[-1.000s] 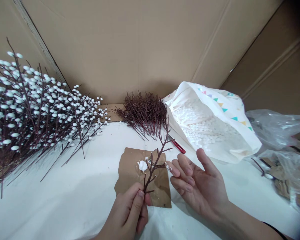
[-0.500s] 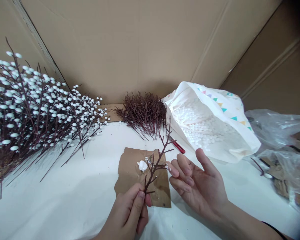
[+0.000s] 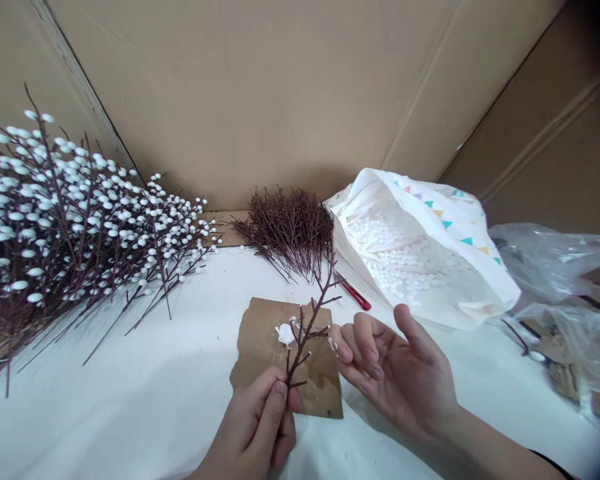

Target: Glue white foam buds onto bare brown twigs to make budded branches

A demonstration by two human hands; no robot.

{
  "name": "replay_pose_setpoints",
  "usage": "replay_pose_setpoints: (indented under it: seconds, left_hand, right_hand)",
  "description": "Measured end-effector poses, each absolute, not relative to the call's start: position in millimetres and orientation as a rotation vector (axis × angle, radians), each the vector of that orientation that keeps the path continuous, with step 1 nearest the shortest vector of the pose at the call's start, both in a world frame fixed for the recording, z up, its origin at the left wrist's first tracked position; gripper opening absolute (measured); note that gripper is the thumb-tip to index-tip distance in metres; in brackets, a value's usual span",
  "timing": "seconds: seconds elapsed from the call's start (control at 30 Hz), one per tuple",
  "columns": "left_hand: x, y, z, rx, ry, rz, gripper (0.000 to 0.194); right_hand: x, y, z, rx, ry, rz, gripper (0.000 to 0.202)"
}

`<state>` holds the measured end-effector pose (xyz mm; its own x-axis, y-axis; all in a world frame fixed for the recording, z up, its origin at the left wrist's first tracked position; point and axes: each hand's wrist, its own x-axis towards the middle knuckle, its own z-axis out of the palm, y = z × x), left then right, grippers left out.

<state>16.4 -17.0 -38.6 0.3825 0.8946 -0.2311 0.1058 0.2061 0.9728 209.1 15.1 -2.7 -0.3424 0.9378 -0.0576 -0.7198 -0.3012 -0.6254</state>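
Between the thumb and fingers of my left hand (image 3: 260,420) is the lower end of a bare brown artificial twig (image 3: 305,333), tilted up to the right. My right hand (image 3: 397,370) is turned palm up with its fingers partly curled and thumb apart, holding nothing. White paste smears its index fingertip, which is close to the twig's right-hand side branches; I cannot tell whether they touch. Under the twig lies a torn piece of cardboard (image 3: 260,360) carrying a blob of white glue (image 3: 285,334). Some twig tips have small white dabs.
Twigs with white buds (image 3: 80,220) are heaped at the left. Bare brown twigs (image 3: 290,227) lie at the back beside an opened white bag (image 3: 480,280) of white buds. A red-handled tool (image 3: 355,295) rests before the bag. Clear plastic (image 3: 555,260) lies right; cardboard walls (image 3: 280,100) stand behind.
The twig has shifted slightly, its tip now lower and further left. My right index fingertip has moved slightly down and left, staying by the side branches. My left hand keeps its grip.
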Motion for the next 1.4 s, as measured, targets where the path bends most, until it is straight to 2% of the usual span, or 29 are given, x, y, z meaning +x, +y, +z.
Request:
replay_pose_setpoints:
  seconds: [0.2,0.4,1.1,1.4]
  left_hand:
    - [5,-14,-37,1.031,1.066,0.776,0.046]
    - [-12,-12,-39,0.999,1.066,0.828,0.040]
    - [-13,-12,-47,0.853,0.976,0.885,0.040]
    - [-19,-13,-51,1.016,0.975,0.835,0.034]
  right_hand:
    - [217,27,11,-0.568,-0.698,1.722,0.051]
    - [210,33,31,-0.455,-0.856,1.742,0.049]
    - [197,36,15,-0.449,-0.744,1.769,0.049]
    - [197,37,10,-0.488,-0.755,1.781,0.051]
